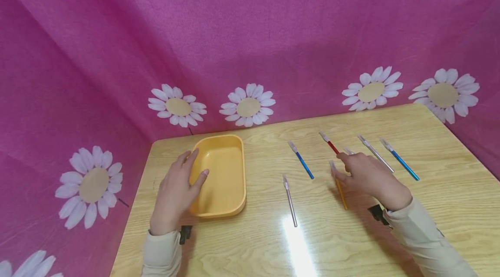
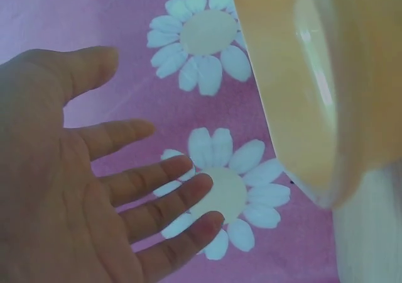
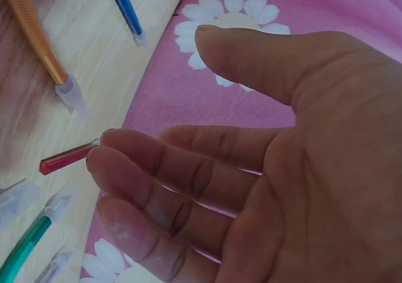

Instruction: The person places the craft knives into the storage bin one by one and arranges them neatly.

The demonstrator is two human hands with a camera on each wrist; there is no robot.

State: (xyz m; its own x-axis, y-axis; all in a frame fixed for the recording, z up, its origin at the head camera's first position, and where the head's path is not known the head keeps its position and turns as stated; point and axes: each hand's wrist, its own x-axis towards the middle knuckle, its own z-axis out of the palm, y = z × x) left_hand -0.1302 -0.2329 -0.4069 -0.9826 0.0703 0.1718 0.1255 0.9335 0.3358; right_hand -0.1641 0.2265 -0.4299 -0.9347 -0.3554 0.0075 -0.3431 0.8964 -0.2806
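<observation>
Over the right half of the table, my right hand (image 1: 363,175) hovers with loosely bent fingers and nothing in its grasp. Nearby lie a red craft knife (image 1: 332,144) and an orange one (image 1: 341,194), both with clear caps. The right wrist view also shows a green craft knife (image 3: 25,251), largely hidden by the hand in the head view. At the left, my left hand (image 1: 173,190) is spread beside a yellow plastic tray (image 1: 242,181), overlapping its left rim. The left wrist view shows its fingers relaxed and apart from the tray.
More capped craft knives lie spread out: a blue one (image 1: 304,164), a silver one (image 1: 290,203), another silver one (image 1: 376,154) and a bright blue one (image 1: 404,163). A pink daisy-print cloth (image 1: 250,29) hangs behind and left of the wooden table (image 1: 258,246).
</observation>
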